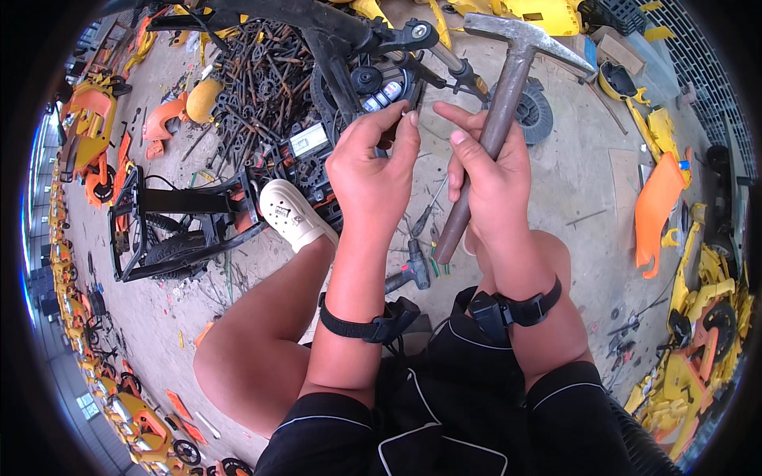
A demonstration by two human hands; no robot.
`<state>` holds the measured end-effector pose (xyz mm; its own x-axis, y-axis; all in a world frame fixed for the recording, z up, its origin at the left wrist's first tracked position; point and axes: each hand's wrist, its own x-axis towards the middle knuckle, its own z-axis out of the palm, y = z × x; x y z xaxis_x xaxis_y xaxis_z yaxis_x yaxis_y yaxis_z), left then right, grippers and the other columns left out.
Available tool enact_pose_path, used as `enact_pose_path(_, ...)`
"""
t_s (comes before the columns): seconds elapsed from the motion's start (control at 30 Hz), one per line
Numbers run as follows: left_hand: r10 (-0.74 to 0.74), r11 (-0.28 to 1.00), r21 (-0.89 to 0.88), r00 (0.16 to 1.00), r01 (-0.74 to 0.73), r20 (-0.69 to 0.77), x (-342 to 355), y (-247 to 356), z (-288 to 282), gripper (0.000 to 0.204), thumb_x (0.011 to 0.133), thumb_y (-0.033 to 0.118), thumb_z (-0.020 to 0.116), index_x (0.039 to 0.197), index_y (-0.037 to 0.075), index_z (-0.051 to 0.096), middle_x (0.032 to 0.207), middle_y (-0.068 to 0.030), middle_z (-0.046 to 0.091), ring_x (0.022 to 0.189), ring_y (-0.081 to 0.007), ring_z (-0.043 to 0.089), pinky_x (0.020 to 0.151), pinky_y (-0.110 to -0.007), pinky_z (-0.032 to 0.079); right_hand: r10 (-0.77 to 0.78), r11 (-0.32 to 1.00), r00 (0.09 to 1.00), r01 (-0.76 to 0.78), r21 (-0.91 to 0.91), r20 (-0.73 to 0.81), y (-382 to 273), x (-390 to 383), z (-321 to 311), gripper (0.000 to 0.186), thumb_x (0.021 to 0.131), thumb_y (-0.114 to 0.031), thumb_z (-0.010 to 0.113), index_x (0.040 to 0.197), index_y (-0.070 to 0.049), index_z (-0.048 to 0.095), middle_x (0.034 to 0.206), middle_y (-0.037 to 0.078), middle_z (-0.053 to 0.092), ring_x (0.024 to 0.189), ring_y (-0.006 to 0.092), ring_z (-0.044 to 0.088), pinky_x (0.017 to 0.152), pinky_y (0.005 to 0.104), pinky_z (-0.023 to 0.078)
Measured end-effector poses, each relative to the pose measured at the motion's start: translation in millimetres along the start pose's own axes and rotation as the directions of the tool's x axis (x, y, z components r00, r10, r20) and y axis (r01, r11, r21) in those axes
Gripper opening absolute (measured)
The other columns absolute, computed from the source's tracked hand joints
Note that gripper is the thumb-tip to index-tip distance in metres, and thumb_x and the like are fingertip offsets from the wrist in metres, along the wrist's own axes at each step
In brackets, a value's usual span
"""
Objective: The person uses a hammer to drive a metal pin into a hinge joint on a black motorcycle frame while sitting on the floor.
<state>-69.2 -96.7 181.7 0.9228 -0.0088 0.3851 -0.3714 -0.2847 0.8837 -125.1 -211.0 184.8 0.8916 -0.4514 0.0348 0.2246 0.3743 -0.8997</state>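
A hammer (512, 87) slants through my right hand (502, 181), its wedge-tipped metal head up and its brown tubular handle running down past my palm. The thumb and lower fingers grip the handle, while the index finger points toward the left. My left hand (367, 166) is raised beside it, thumb and index fingertips pinched close together. Whatever lies between those fingertips is too small to name. Just beyond the hands stands a black dismantled vehicle frame (325, 40) with a shock absorber (460, 67). My left foot, in a cream clog (290, 213), rests against the lower frame parts.
A heap of rusty metal parts (262, 95) lies behind the frame at left. On the floor between my legs are a power drill (411, 268) and a screwdriver (423, 218). A dark wheel (533, 113) lies past the hammer. Yellow and orange body panels (657, 210) line both sides.
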Motion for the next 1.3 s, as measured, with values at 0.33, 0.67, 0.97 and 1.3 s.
enact_pose_path(0.33,-0.002,0.998,-0.057,1.0,0.001,-0.031,0,-3,1,0.018,0.086,0.009,0.078,0.101,0.001,0.076,0.084,-0.0097,0.071,0.069,-0.0104,0.064,0.066,-0.025,0.053,0.004,1.0,1.0,-0.004,-0.008,-0.008,0,-1,2,0.018,0.096,0.002,0.056,0.108,-0.004,0.045,0.126,0.029,0.061,0.053,0.0075,0.053,0.043,0.0216,0.045)
enact_pose_path(0.67,0.002,0.999,-0.042,0.999,-0.004,-0.038,0,-1,-2,0.015,0.086,0.009,0.078,0.098,0.002,0.075,0.082,-0.0081,0.071,0.067,-0.0103,0.063,0.065,-0.025,0.052,-0.003,1.0,1.0,0.003,0.002,-0.015,1,-2,1,0.018,0.095,0.003,0.056,0.109,-0.004,0.047,0.126,0.031,0.06,0.053,0.0079,0.053,0.043,0.0216,0.045)
enact_pose_path(0.97,0.021,0.998,-0.053,0.997,-0.025,-0.077,1,2,-6,0.012,0.086,0.008,0.077,0.096,0.001,0.075,0.081,-0.0076,0.071,0.068,-0.0099,0.062,0.065,-0.025,0.051,0.004,1.0,1.0,-0.005,-0.025,-0.028,-1,-3,1,0.018,0.095,0.003,0.056,0.109,-0.004,0.047,0.126,0.031,0.061,0.053,0.0081,0.052,0.043,0.0219,0.044)
enact_pose_path(1.3,-0.263,0.924,-0.243,0.952,0.295,0.156,8,-10,-16,0.018,0.094,0.013,0.071,0.105,-0.002,0.073,0.083,-0.0035,0.07,0.073,-0.0072,0.06,0.068,-0.023,0.05,0.041,0.999,0.999,-0.042,-0.027,-0.023,-2,-2,-2,0.02,0.095,0.002,0.054,0.109,-0.004,0.042,0.124,0.025,0.064,0.053,0.0079,0.052,0.042,0.0231,0.044)
